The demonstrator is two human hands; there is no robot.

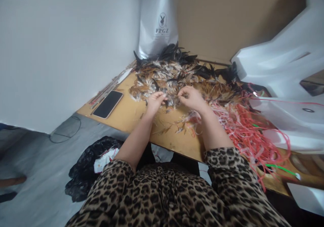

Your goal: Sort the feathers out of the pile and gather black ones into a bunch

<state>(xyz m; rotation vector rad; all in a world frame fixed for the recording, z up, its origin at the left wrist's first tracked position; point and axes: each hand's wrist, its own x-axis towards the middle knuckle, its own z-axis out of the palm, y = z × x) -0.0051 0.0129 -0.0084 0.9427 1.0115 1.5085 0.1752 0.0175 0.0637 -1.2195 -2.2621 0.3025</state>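
A wide heap of brown, white and black feathers (164, 73) lies on the tan tabletop (126, 112). At the heap's near edge, my left hand (155, 103) is closed in a pinch, thumb against fingers. My right hand (192, 98) faces it a short way to the right, its thumb and forefinger also pinched together. Feathers lie behind and between the fingertips, so whatever either pinch holds is too small to make out. Below the hands, loose feather bits (165, 127) are scattered on the wood.
Left of the feathers lies a dark-screened phone (108, 104). Tangled pink and red plastic strips (243, 132) cover the right side. A white printed bag (159, 21) stands at the back, and white sheeting (280, 61) hangs at right. On the floor sits a black plastic bag (88, 166).
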